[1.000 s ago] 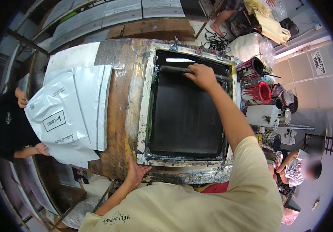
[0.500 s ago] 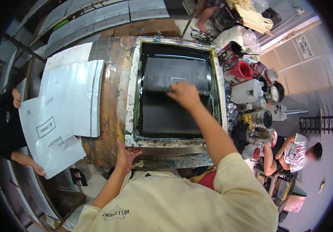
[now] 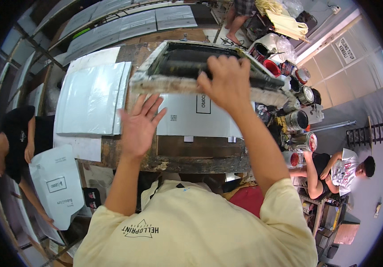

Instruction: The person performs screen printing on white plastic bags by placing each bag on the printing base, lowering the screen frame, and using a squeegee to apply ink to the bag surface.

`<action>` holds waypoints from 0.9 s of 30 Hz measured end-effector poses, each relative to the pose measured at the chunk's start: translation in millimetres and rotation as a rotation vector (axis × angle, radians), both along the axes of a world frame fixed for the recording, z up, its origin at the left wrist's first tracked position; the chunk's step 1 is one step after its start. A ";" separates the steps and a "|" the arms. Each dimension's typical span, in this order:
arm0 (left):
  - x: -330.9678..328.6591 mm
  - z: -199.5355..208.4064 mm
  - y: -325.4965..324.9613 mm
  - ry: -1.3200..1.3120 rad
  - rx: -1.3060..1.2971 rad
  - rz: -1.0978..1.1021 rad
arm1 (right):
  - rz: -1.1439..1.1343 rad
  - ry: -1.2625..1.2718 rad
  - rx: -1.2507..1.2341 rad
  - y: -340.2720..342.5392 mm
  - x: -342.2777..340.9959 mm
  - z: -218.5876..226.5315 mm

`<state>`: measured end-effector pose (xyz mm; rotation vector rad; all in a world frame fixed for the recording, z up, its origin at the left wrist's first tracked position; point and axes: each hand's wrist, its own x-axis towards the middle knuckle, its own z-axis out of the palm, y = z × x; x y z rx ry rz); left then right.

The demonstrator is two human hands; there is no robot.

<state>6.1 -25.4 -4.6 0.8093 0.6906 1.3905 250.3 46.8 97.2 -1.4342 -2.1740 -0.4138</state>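
The screen-printing frame (image 3: 169, 84), with its ink-dark mesh, is tilted up, its near edge raised off the table. My right hand (image 3: 228, 82) is closed round the handle of a dark squeegee (image 3: 266, 83) that lies across the frame. Just below the frame's near left corner, my left hand (image 3: 140, 129) is open, palm up and fingers spread, apart from the sheet. Under the frame lies a white plastic sheet (image 3: 220, 123) with a black boxed print and a small square code. How the far part of that sheet looks is hidden by the frame.
A stack of white plastic sheets (image 3: 89, 100) lies left on the worn wooden table (image 3: 169, 160). Further left, a co-worker in black holds a printed sheet (image 3: 62, 187). Ink cans (image 3: 305, 95) crowd the right edge. Another person (image 3: 334, 173) sits at right; racks (image 3: 133, 26) hold sheets behind.
The frame has gone from flat to tilted up, uncovering the printed sheet. My left hand has risen and opened out. The co-worker has carried a sheet away from the stack, down and left.
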 end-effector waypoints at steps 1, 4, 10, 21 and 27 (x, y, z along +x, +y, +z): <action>4.9 -21.7 2.7 0.395 0.068 0.013 | 0.006 0.013 0.021 10.1 1.3 6.0; 21.8 -113.1 -22.8 1.617 0.121 0.001 | 0.023 0.036 0.078 30.8 -1.8 15.4; 36.2 -185.8 -66.8 1.891 0.117 -0.043 | 0.008 0.022 0.096 63.5 2.8 50.0; 43.2 -183.7 -58.7 1.913 -0.010 -0.052 | 0.041 0.059 0.137 68.6 2.7 48.1; 59.3 -117.3 -14.5 1.623 0.175 0.089 | 0.021 0.066 0.132 73.0 2.5 48.9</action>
